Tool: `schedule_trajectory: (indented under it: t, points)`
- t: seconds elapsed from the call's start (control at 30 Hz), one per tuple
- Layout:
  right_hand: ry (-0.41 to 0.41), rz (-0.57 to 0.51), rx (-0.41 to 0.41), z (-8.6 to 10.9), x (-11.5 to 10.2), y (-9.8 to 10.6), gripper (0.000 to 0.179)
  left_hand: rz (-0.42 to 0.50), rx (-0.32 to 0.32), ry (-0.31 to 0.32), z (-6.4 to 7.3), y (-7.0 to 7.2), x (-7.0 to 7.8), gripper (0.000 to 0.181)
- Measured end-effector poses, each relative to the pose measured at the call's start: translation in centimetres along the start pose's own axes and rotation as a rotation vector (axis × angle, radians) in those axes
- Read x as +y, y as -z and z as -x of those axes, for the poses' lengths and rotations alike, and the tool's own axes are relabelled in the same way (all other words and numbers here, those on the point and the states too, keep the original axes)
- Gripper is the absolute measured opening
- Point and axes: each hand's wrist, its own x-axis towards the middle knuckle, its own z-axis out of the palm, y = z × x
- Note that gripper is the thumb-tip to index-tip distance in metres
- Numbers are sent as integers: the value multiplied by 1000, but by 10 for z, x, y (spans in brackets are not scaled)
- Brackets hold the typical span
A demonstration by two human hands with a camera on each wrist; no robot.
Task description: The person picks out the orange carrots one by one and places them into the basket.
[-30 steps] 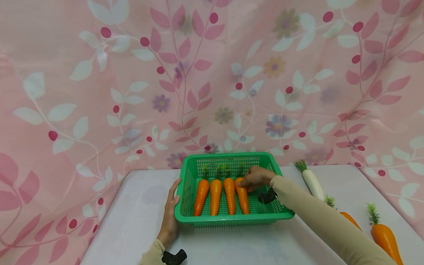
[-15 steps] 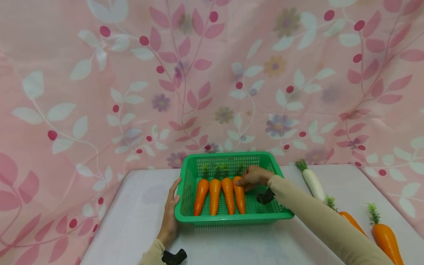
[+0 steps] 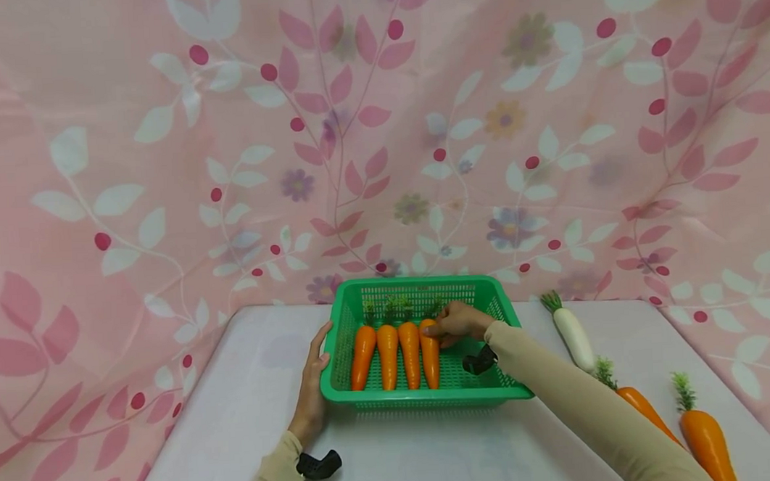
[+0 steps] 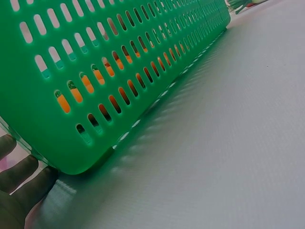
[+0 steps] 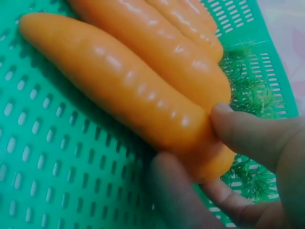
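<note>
A green perforated plastic basket (image 3: 426,394) stands on the table with several orange carrots side by side inside, their leafy tops toward the back wall. My right hand (image 3: 456,322) reaches into it and pinches the thick top end of the rightmost carrot (image 3: 430,361). In the right wrist view, thumb and fingers lie on either side of that carrot (image 5: 114,81), which rests against its neighbour (image 5: 162,57). My left hand (image 3: 313,389) rests at the basket's left side, its extended fingers (image 4: 21,174) touching the outer wall (image 4: 47,138).
Right of the basket lie a white radish (image 3: 574,338) with green stalks and two more carrots, one (image 3: 645,405) partly behind the right sleeve (image 3: 583,397), the other (image 3: 708,441) near the table's right edge. A pink floral cloth (image 3: 379,124) hangs behind the table.
My right hand has shifted slightly left with the rightmost carrot. The middle carrots have also slid left and now sit closer together. My left hand stays at the basket's side.
</note>
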Motion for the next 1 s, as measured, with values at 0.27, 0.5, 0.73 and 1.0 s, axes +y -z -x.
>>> schedule_trajectory:
  t: [0.27,0.5,0.73,1.0]
  points:
    - [-60,46,24,8,-4,7,55,-5,-3,-13,-2,-2,0,55]
    - [-53,91,42,24,-6,23,57,-9,4,-15,-2,0,1,55]
    - [17,12,13,41,-8,41,61,-13,0,-11,-1,2,0,55]
    - [108,9,77,72,-5,74,54,-13,-3,-8,1,2,0,55]
